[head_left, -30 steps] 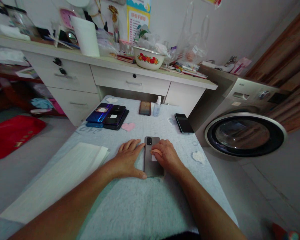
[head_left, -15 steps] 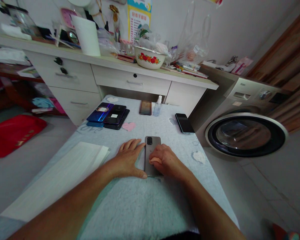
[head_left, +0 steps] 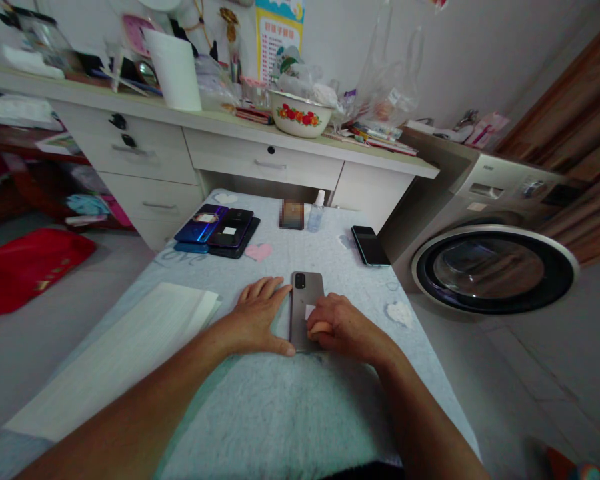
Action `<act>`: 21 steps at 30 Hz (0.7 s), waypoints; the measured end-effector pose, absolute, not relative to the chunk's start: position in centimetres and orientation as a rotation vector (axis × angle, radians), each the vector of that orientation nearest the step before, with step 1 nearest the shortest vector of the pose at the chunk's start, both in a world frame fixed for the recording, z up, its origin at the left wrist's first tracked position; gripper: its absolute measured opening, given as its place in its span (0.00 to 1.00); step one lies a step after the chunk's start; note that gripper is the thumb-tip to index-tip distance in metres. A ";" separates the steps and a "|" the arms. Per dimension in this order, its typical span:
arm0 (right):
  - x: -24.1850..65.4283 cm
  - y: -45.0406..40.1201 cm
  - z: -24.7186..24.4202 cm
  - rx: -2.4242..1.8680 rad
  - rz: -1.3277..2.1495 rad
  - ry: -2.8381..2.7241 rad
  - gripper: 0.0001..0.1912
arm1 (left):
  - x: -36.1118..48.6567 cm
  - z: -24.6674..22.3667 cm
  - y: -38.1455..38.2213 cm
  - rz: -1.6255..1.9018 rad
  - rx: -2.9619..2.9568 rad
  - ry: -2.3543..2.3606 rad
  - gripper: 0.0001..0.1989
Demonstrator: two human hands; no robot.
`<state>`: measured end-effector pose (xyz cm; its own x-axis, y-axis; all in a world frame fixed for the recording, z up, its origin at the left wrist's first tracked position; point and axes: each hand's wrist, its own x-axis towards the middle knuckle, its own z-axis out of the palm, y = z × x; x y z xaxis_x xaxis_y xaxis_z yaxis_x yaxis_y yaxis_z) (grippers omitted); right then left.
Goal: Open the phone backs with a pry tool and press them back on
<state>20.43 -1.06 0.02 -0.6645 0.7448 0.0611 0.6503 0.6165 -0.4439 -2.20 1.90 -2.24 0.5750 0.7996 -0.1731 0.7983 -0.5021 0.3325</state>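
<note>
A grey smartphone (head_left: 301,323) lies back up on the cloth-covered table, its dark camera block at the far left corner. A white patch, perhaps a label, shows on its back beside my right fingers. My left hand (head_left: 260,317) rests flat by the phone's left edge, fingers and thumb spread, fingertips and thumb touching that edge. My right hand (head_left: 345,327) is closed around a small orange, soft-looking pad (head_left: 321,328) and presses on the phone's lower right part. Whether the pad is cloth or sponge I cannot tell.
Several stacked phones (head_left: 233,230) lie at the back left, another phone (head_left: 370,245) at the right. A clear spray bottle (head_left: 315,215) stands at the far edge beside a blurred brown item (head_left: 292,215). White sheets (head_left: 125,353) lie left; a washing machine (head_left: 490,200) stands right.
My right hand with the orange pad has slid slightly right and toward me over the phone's back, uncovering the white patch. My left hand has stayed in place.
</note>
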 end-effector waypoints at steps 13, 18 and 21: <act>20.3 0.4 -1.2 -1.503 0.334 -2.369 0.05 | -2.2 -2.5 1.9 0.045 2.433 1.282 0.61; 20.6 -0.2 0.2 -1.426 0.520 -2.430 0.05 | -2.3 -2.4 1.9 0.045 2.426 1.272 0.61; 20.9 -0.5 0.8 -1.343 0.640 -2.463 0.04 | -2.4 -2.6 2.0 0.052 2.424 1.265 0.61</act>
<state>20.93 -0.48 0.84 -0.5373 0.8431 0.0199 0.7269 0.4750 -0.4960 -2.43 1.96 -2.55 0.5886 0.7942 -0.1509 0.7793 -0.5077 0.3674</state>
